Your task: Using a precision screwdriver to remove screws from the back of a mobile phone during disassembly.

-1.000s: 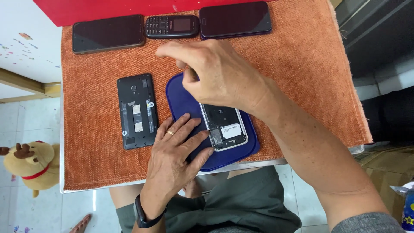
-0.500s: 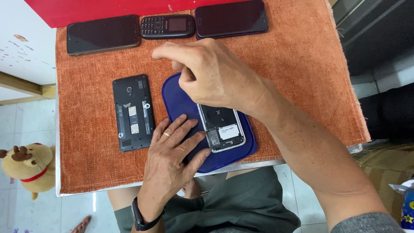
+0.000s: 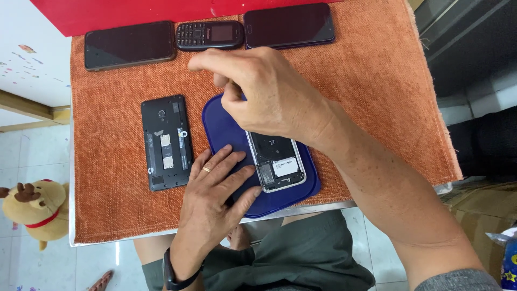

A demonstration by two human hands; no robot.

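Observation:
An opened phone (image 3: 277, 161) with its back cover off lies on a dark blue tray (image 3: 221, 124) on the orange cloth. My right hand (image 3: 269, 94) covers the phone's upper half. Its index finger sticks out to the left and the other fingers curl down at the phone's top end; what they pinch is hidden. My left hand (image 3: 218, 186), with a ring and a wrist band, lies flat on the tray with fingers spread, fingertips against the phone's left edge. Left of the tray lies a second black opened phone (image 3: 166, 141), apart from both hands.
Along the cloth's far edge lie a black smartphone (image 3: 129, 44), a small keypad phone (image 3: 210, 35) and another dark smartphone (image 3: 288, 24). A red board (image 3: 134, 13) borders the back. A plush toy (image 3: 32, 207) sits on the floor at left, and a dark cabinet (image 3: 474, 64) stands at right.
The view has shifted slightly. Both hands keep their places on the tray and the opened phone.

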